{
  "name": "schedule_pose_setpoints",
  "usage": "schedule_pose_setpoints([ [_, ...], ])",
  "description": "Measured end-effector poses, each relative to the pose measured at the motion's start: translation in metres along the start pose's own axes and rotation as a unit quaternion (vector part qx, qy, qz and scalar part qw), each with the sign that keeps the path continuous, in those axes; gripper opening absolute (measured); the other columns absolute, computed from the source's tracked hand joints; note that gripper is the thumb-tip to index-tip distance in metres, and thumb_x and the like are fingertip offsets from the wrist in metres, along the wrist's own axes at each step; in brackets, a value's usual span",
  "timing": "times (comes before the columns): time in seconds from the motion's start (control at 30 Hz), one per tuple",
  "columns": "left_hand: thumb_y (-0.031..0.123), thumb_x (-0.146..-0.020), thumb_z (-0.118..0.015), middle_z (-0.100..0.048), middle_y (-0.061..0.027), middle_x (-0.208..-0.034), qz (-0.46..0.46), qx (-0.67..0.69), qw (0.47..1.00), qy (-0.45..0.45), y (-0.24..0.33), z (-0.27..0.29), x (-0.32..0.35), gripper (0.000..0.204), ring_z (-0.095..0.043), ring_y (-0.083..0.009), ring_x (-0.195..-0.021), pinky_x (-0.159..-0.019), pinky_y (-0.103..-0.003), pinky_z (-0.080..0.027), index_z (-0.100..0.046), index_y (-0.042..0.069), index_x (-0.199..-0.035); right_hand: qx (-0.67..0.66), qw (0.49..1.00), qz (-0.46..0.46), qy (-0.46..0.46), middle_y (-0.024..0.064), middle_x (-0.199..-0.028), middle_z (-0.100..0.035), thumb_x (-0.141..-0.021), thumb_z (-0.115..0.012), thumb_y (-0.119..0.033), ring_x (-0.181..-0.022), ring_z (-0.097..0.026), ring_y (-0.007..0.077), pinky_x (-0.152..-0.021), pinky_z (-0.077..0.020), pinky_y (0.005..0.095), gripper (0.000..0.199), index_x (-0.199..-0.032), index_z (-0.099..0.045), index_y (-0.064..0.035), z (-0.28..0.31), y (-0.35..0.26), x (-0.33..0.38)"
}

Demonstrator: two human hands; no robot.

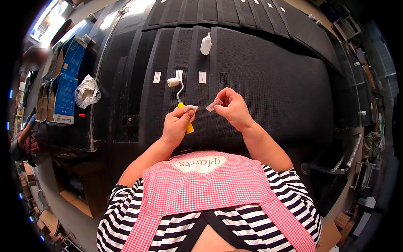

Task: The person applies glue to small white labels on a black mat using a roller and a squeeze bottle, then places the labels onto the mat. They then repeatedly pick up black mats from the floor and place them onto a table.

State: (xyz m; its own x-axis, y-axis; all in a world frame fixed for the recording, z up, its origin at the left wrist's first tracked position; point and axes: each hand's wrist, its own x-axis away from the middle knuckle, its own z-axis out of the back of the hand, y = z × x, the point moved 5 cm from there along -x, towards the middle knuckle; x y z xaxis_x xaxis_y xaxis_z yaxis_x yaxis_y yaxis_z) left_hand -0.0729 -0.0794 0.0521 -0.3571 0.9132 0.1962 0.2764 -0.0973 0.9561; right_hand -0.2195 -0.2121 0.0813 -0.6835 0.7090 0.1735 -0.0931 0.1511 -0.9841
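Pink checked apron (201, 189) cloth lies nearest, worn over a black-and-white striped top (289, 197). Beyond it, the left hand (178, 122) has its grip closed around the yellow handle of a small paint roller (181, 105), whose bent metal rod and pale roller head point to the far side; a crumpled-looking white piece (192, 108) is pinched under the thumb as well. To its right, the right hand (231, 110) pinches a small pale label (213, 105) between thumb and fingers, just apart from the left hand. Both hands are above the near part of a ribbed black mat (273, 92) on the dark counter (119, 122). Three white labels (202, 77) sit in a row farther off on the mat, the roller head overlapping the middle one in view. A white squeeze bottle (205, 44) stands beyond them. Far left are blue cartons (64, 98), a clear plastic bag (87, 92) and a red piece (82, 115).
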Motion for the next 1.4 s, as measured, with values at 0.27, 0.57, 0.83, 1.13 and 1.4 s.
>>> schedule_pose_setpoints([
  [0.27, 0.012, -0.09, -0.063, -0.055, -0.0026, -0.09, -0.131, -0.196, 0.972, 0.005, 0.008, 0.003, -0.001, 0.017, -0.052, -0.0106, -0.076, -0.071, -0.024, -0.043, -0.069, -0.001, -0.1, 0.182, 0.982, -0.056, -0.011, 0.007, -0.083, -0.065, -0.083, -0.059, -0.001, -0.074, -0.059, 0.0114, -0.068, -0.0484, 0.0257, 0.013, -0.094, -0.066, 0.0, 0.041, 0.003, -0.01],
  [0.57, 0.013, -0.085, -0.068, -0.058, -0.0064, -0.087, -0.21, -0.277, 0.937, 0.042, -0.013, 0.026, -0.002, 0.013, -0.056, -0.0176, -0.075, -0.066, -0.027, -0.044, -0.072, 0.005, -0.095, 0.299, 0.953, 0.022, 0.039, 0.0061, -0.086, -0.064, -0.078, -0.065, -0.006, -0.079, -0.061, 0.0185, -0.072, -0.0493, 0.0312, 0.002, -0.078, -0.066, -0.004, 0.072, 0.012, -0.066],
  [0.83, 0.013, -0.085, -0.068, -0.058, -0.0066, -0.087, -0.22, -0.284, 0.932, 0.034, -0.014, 0.025, -0.005, 0.012, -0.055, -0.0181, -0.074, -0.064, -0.028, -0.044, -0.072, 0.007, -0.094, 0.422, 0.902, 0.061, 0.069, 0.0045, -0.094, -0.057, -0.078, -0.068, -0.012, -0.086, -0.06, 0.0226, -0.077, -0.0498, 0.035, 0.006, -0.075, -0.066, -0.0071, 0.073, 0.009, -0.096],
  [1.13, 0.011, -0.086, -0.067, -0.057, -0.0066, -0.089, -0.231, -0.31, 0.922, 0.029, -0.012, 0.024, -0.004, 0.012, -0.054, -0.015, -0.073, -0.064, -0.026, -0.042, -0.071, 0.003, -0.094, 0.429, 0.898, 0.046, 0.09, 0.0045, -0.09, -0.057, -0.076, -0.071, -0.012, -0.083, -0.059, 0.0212, -0.075, -0.0492, 0.0327, 0.008, -0.075, -0.066, -0.0057, 0.074, 0.009, -0.104],
  [1.4, 0.01, -0.086, -0.067, -0.057, -0.0067, -0.089, -0.227, -0.305, 0.924, 0.028, -0.011, 0.023, -0.005, 0.011, -0.054, -0.0151, -0.074, -0.065, -0.026, -0.042, -0.071, 0.003, -0.093, 0.451, 0.888, 0.033, 0.086, 0.0045, -0.098, -0.057, -0.079, -0.068, -0.014, -0.089, -0.062, 0.0241, -0.079, -0.0507, 0.0365, 0.007, -0.075, -0.067, -0.0085, 0.074, 0.007, -0.109],
])
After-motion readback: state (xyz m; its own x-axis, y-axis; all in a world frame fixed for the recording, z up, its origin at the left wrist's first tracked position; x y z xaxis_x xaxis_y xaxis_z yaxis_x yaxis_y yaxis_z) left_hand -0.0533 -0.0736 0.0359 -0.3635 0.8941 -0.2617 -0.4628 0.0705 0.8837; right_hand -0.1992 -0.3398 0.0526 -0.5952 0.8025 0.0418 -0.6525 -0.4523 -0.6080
